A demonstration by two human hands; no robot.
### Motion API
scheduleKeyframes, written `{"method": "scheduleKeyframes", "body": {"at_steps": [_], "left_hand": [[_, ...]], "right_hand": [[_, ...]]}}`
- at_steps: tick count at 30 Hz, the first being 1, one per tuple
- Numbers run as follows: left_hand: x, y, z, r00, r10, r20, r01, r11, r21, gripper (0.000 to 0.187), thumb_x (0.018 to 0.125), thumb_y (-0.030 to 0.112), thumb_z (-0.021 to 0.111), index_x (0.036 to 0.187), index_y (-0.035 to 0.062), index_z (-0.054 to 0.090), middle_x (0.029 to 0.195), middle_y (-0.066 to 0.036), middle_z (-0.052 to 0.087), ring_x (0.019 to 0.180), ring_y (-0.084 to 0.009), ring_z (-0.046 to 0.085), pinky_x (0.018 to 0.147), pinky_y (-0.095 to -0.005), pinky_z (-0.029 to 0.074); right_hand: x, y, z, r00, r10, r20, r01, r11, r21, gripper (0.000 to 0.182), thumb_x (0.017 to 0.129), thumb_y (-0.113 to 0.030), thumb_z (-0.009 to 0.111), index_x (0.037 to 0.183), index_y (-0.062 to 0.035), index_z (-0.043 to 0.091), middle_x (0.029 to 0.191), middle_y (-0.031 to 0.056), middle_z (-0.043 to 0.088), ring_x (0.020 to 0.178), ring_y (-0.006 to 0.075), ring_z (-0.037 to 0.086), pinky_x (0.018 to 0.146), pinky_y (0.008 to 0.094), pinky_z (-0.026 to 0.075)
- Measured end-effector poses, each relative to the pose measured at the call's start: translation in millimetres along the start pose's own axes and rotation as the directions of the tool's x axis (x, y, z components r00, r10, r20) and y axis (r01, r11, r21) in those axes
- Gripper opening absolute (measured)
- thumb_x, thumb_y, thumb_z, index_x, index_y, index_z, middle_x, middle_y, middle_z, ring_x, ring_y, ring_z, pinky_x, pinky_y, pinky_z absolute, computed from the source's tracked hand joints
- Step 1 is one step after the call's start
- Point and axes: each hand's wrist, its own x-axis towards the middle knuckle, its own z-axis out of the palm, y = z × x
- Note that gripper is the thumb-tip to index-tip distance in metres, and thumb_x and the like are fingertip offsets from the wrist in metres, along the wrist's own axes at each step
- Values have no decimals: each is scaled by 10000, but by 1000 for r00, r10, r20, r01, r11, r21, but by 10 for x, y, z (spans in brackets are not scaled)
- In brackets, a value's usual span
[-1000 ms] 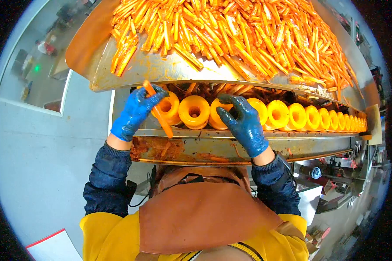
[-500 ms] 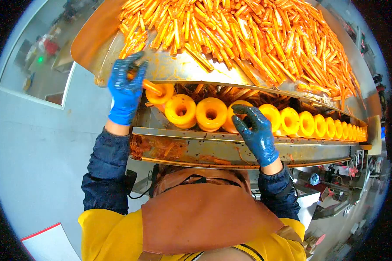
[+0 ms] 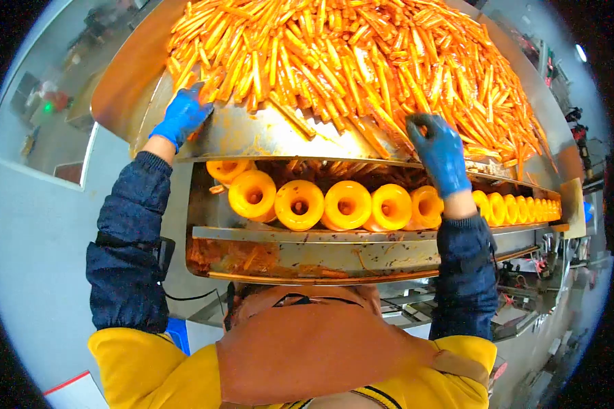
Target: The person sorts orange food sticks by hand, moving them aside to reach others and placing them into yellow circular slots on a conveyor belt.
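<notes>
My left hand (image 3: 183,117), in a blue glove, is at the left edge of a big pile of oily orange-red food sticks (image 3: 320,61). Its thumb and fingers are apart, with the fingertips touching sticks there. At the pile's front edge, my right hand (image 3: 440,151), gloved in blue with darker, stained fingers, has its fingers curled towards the thumb. Whether a stick is between them is hidden. Below both hands runs a row of yellow ring-mouthed cups (image 3: 348,205), and small orange ends show inside some of their openings.
The pile lies on a metal tray (image 3: 235,133) with a raised side wall. In front of the cups is a sauce-smeared metal ledge (image 3: 307,255). A pale wall with a window (image 3: 54,116) is on the left. Equipment stands at the right.
Both hands have moved up from the cups to the pile, the right one also rightwards. The stick that my left hand held at the leftmost cup is no longer in its fingers. The view has shifted.
</notes>
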Motion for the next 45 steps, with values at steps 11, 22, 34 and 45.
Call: {"method": "scheduleKeyframes", "body": {"at_steps": [11,22,34,45], "left_hand": [[-375,1511,-522,949,224,224,-3,713,-702,747,831,448,632,1301,-86,403,1200,-251,557,1150,-301,533,953,-367,426],[-734,555,-58,990,38,-139,-103,864,-494,280,876,223,616,1091,45,634,1001,-102,651,854,-176,631,778,-300,504],[-712,561,10,953,69,-293,-172,924,-341,263,866,271,604,996,48,656,982,-169,645,894,-331,629,797,-374,496],[-721,582,-21,970,-6,-244,-74,946,-317,287,866,307,588,995,60,658,995,-176,641,927,-348,610,820,-388,485]], "right_hand": [[544,-41,144,857,159,490,-57,975,-216,588,722,-324,706,1184,4,546,1138,235,593,1061,353,576,901,420,466],[650,-67,233,850,182,494,10,932,-361,430,732,-301,649,1057,-23,608,1037,236,625,966,372,610,855,443,479],[464,518,165,961,266,75,-276,940,200,623,760,-368,692,1191,62,559,1114,201,638,1036,266,617,901,335,461],[-170,-506,-159,963,268,-37,-76,397,915,344,878,-217,596,1142,2,575,961,83,652,884,160,599,827,295,459]]}}
